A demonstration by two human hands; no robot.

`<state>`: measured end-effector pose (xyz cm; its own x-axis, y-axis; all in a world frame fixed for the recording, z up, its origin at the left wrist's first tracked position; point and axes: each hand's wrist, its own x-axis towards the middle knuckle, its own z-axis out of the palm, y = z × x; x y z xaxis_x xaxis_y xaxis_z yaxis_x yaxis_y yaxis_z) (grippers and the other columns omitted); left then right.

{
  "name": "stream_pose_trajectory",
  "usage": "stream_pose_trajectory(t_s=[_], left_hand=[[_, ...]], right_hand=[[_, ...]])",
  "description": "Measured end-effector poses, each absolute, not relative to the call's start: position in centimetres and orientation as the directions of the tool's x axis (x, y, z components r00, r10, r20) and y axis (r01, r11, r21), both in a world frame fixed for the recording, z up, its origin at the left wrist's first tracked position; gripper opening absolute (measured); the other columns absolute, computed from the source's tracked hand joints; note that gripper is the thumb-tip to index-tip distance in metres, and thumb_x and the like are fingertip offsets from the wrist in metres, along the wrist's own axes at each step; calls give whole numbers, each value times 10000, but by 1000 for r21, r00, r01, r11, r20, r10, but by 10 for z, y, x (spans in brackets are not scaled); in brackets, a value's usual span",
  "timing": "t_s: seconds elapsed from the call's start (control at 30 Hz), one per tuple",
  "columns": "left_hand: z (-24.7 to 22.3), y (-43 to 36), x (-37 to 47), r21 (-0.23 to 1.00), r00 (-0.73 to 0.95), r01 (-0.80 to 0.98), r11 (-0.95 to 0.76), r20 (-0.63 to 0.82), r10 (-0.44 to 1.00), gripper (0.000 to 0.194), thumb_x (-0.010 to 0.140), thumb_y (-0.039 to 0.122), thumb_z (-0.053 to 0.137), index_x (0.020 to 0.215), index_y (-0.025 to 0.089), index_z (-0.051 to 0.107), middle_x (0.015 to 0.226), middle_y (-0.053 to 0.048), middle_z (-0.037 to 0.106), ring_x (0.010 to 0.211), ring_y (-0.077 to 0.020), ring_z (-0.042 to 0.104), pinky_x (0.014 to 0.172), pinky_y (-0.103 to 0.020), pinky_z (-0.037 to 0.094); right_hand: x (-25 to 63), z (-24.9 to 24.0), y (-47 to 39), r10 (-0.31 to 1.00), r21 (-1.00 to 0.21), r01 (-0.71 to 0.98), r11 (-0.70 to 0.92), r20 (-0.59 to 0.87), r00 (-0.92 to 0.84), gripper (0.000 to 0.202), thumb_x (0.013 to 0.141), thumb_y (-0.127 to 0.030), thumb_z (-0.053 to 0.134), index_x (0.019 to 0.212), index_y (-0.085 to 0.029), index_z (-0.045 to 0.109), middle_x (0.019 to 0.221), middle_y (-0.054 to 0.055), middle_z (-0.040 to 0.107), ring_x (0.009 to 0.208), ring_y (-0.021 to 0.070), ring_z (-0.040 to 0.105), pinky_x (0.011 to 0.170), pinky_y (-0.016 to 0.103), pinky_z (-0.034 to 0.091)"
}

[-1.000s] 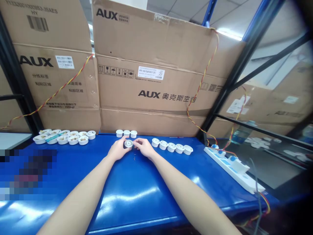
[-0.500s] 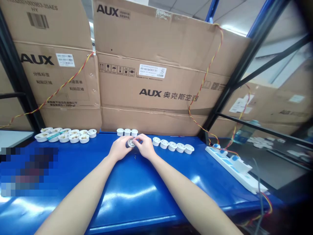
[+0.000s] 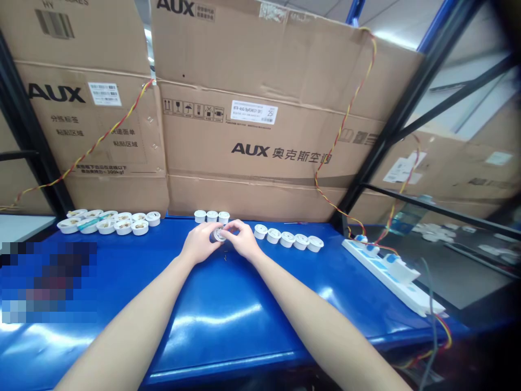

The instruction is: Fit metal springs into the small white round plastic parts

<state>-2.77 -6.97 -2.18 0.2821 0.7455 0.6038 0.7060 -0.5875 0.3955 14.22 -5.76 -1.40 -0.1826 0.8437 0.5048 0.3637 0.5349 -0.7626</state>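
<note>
Near the middle of the blue table [image 3: 220,293], my left hand [image 3: 200,242] is closed around a small round container [image 3: 218,234] with a dark side and a pale top. My right hand [image 3: 242,240] pinches at the container's top from the right; whether it holds a separate small piece is hidden by the fingers. Just behind my hands stand three white cups [image 3: 212,216] in a row. To the right of my right hand runs a slanting row of several white cups [image 3: 287,239].
Several white cups with bits inside [image 3: 106,226] stand at the back left, a teal strip across them. A white power strip [image 3: 391,277] lies along the right edge. Cardboard sheets [image 3: 252,190] rise behind the table. Twisted red-yellow wires hang down.
The camera view has shifted slightly. Both hands remain at the small container, and my right fingers have moved very little on its top.
</note>
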Motion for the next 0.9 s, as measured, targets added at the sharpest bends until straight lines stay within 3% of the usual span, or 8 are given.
stream_pose_trajectory(t_s=[0.2,0.4,0.73,0.9], left_hand=[[-22,-70,-27,396,293,691,-606,612,734,404,764,300,649,1165,269,606,1199,-18,649,1091,-223,601,949,-335,473],[-21,-71,-28,391,300,683,-617,620,725,411,753,318,664,1156,259,613,1180,-23,657,1076,-225,608,941,-340,478],[-20,-72,-28,384,304,680,-625,628,717,376,768,309,637,1139,253,614,1170,-23,660,1072,-221,606,931,-335,479],[-16,-75,-25,397,273,681,-616,643,716,445,761,243,618,1202,262,558,1185,-16,645,1070,-215,601,928,-318,478]], right_hand=[[145,-20,-53,898,-868,236,436,404,-176,226,747,-409,631,758,-191,576,702,-15,589,650,140,515,652,277,426],[145,-21,-54,898,-878,217,428,384,-216,264,729,-434,652,782,-193,559,726,-15,591,624,127,499,595,254,415],[145,-20,-56,852,-808,274,521,473,-226,240,760,-413,626,821,-192,554,806,-7,603,702,136,529,681,271,440],[137,-12,-66,782,-644,451,618,565,-263,430,675,-434,715,1009,-213,558,957,14,629,780,161,566,741,293,445]])
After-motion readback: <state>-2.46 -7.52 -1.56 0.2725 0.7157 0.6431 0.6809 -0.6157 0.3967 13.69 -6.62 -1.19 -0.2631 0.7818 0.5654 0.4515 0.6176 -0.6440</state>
